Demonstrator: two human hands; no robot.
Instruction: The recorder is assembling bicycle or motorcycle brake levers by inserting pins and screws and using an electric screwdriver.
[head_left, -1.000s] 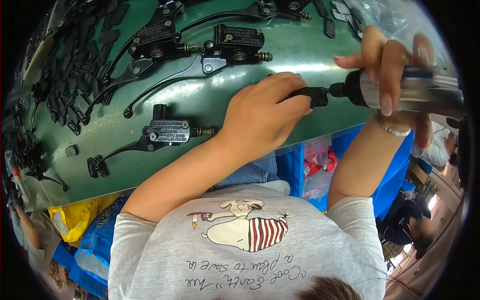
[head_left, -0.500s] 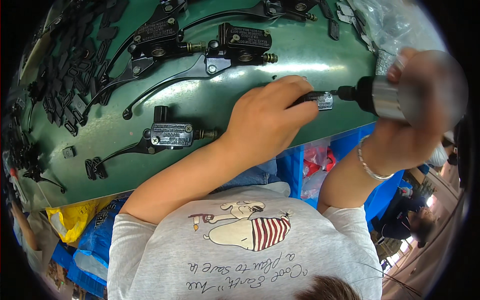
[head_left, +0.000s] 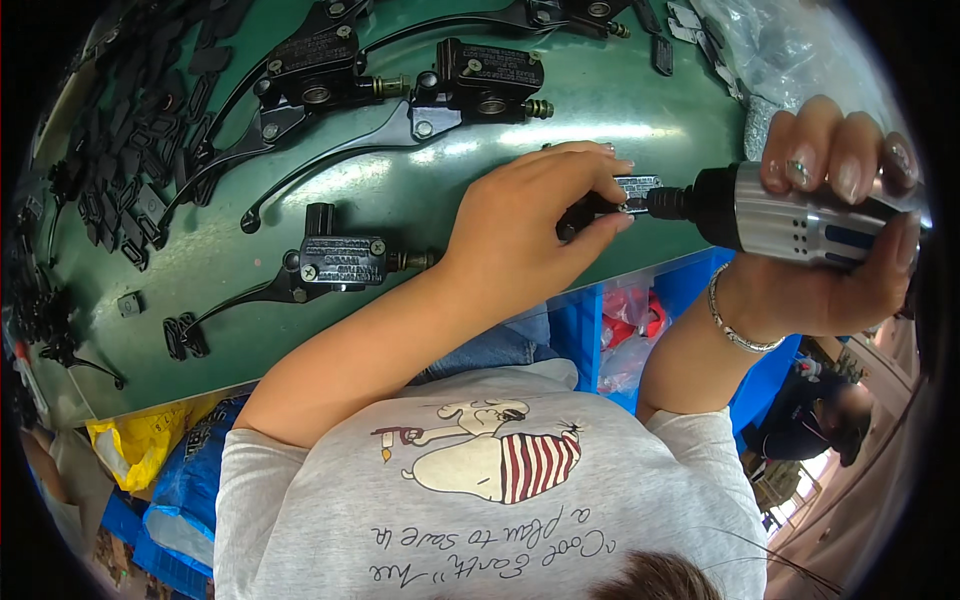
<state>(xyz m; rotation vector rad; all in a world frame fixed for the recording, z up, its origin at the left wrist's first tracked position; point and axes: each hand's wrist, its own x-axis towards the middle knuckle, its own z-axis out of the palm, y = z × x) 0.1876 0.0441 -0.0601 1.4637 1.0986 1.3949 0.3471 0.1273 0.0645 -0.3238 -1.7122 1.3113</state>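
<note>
Lidded reservoir (head_left: 640, 187) in hand (head_left: 538, 205), contents hidden

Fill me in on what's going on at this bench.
A bare-handed person is working at a green table. The left grip holds a mostly hidden black part. The right grip holds a silver-and-black power driver pointed sideways, its tip at the part; contact with a screw can't be made out. One lever assembly lies beside the left forearm, and loose black pieces are heaped at the left.
</note>
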